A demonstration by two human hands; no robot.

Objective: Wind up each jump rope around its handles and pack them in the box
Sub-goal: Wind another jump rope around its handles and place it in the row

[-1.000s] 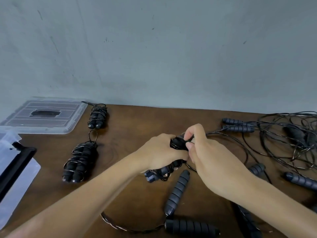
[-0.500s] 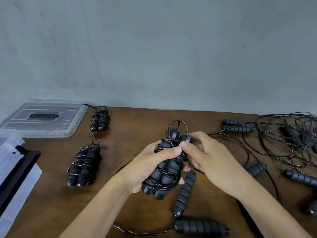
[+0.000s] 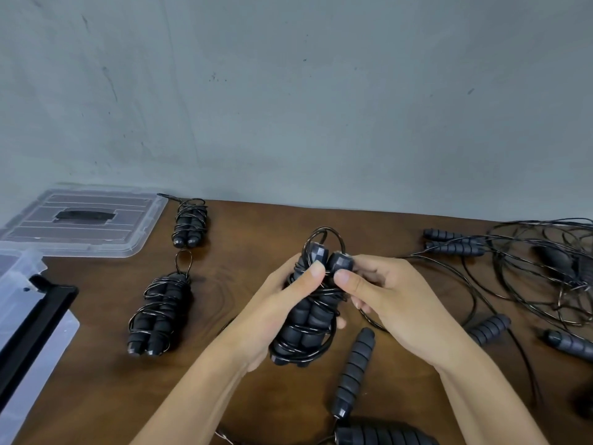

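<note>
Raised upright since earlier, the bundle [image 3: 308, 313] sits in the left hand [image 3: 272, 316] grip, right hand [image 3: 385, 297] pinching its handle cap; springy cord, hold mid-bundle.

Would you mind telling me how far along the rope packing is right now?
Done: two wound bundles, one near and one far, lie on the table, unboxed. In hand: the left hand grips a third bundle while the right hand pinches its top. Left: the tangled ropes, a loose rope, and filling the box.

Matt ribbed foam handles [image 3: 305, 322], glossy cord [image 3: 529, 271], wood-grain table [image 3: 256, 226].
</note>
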